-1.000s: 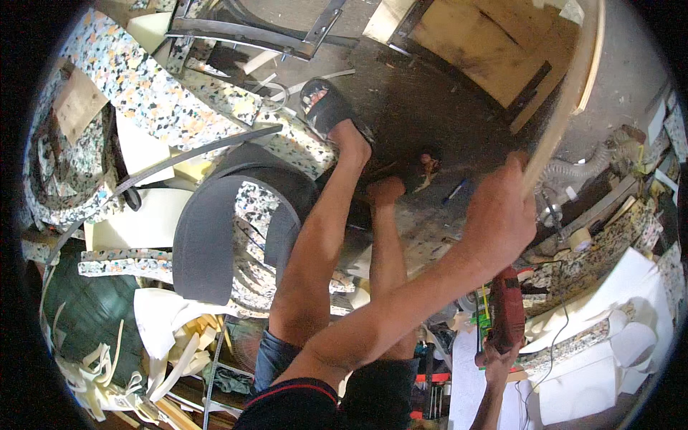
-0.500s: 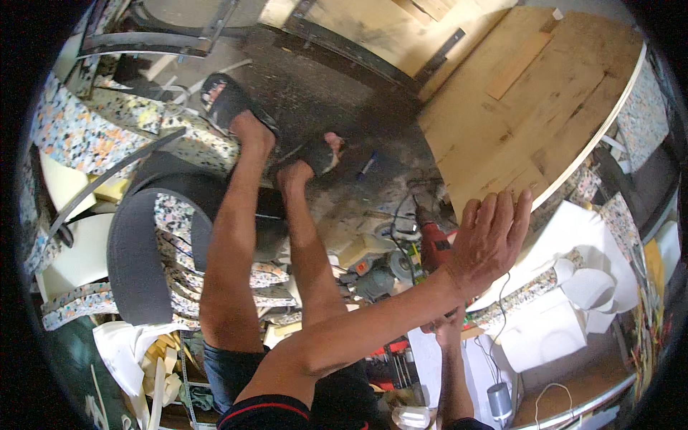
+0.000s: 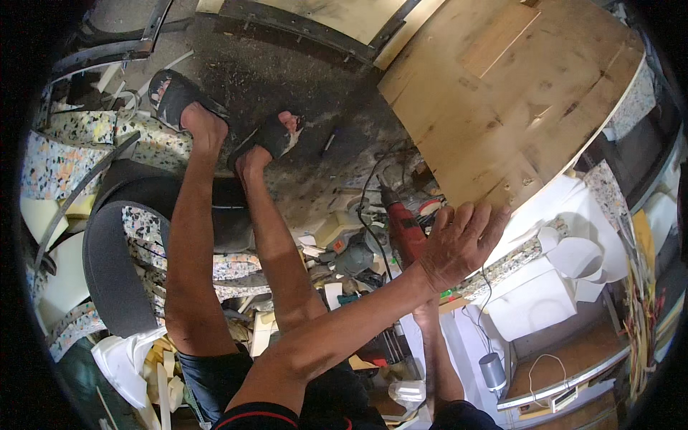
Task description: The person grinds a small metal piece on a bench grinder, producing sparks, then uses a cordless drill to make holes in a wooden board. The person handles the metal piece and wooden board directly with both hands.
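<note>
My left arm crosses in front of me, and my left hand [image 3: 462,247] is at the near edge of a large curved plywood board [image 3: 516,122]. Its fingers are apart and slightly bent, overlapping the board's edge; whether they press on it I cannot tell. Below and behind it, my right hand [image 3: 427,312] is wrapped round the handle of a red and black power drill [image 3: 407,233]. The drill's nose points up and away toward the floor beside the board. My left hand and wrist hide the drill's rear and most of my right fingers.
A black cord [image 3: 367,208] loops beside the drill. An angle grinder [image 3: 356,256] lies among scraps near my legs. Speckled foam pieces [image 3: 72,168] and a dark curved foam piece [image 3: 118,272] are at left. White padding [image 3: 534,301] and a grey cylinder [image 3: 492,371] are at right.
My left hand has come down and left, its fingers now more bent. The drill has swung into fuller view on the left of that hand. The whole view has shifted slightly.
</note>
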Demonstrator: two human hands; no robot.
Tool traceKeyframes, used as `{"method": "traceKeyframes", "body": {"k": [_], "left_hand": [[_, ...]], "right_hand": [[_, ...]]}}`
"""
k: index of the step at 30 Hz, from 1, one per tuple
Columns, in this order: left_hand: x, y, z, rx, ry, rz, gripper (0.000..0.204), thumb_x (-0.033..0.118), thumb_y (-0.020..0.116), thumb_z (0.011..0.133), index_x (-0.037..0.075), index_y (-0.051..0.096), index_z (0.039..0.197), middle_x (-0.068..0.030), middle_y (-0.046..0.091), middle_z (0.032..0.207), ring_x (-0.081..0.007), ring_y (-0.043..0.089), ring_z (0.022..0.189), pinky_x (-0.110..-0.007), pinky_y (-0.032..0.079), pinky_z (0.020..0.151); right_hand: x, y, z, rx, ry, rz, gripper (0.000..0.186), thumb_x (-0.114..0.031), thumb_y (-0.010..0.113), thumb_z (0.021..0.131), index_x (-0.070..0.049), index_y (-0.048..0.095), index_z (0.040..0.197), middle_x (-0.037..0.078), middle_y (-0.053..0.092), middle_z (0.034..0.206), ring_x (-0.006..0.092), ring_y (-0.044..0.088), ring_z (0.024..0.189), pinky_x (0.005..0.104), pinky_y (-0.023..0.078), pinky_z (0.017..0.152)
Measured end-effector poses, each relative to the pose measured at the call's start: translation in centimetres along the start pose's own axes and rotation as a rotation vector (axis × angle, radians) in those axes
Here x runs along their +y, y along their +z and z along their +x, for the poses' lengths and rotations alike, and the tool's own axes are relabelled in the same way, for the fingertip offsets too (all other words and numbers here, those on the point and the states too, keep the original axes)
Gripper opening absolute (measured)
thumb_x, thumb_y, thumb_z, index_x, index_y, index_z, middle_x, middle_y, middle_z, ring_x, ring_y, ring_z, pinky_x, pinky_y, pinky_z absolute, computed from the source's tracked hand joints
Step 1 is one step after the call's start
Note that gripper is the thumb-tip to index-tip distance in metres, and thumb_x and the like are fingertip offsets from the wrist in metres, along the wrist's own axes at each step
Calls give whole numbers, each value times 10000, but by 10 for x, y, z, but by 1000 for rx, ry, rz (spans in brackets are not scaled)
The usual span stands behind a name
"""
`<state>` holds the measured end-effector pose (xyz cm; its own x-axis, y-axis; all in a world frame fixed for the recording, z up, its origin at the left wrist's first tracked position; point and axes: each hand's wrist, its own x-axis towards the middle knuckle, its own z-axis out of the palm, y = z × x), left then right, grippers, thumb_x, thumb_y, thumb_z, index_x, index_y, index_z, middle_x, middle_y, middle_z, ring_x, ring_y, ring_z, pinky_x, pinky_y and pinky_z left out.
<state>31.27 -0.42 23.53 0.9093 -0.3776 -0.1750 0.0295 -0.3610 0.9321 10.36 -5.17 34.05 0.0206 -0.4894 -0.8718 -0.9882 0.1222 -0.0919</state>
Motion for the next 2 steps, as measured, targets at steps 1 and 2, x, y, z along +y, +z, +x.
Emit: {"method": "traceKeyframes", "body": {"k": [1,2], "left_hand": [[1,3,-1,-10,2,6,559,196,642,846,73,532,1380,-94,527,1159,-227,494,1001,-415,402,766],[2,5,-1,-20,4,13,563,201,648,850,86,530,1387,-97,526,1163,-229,494,997,-423,403,770]], "right_hand": [[-4,2,0,18,16,-39,661,-184,866,778,-12,534,1322,69,592,1268,197,572,1130,377,483,971],[6,4,3,-18,11,96,718,-229,893,754,-23,528,1337,64,589,1271,203,572,1137,381,475,989]]}}
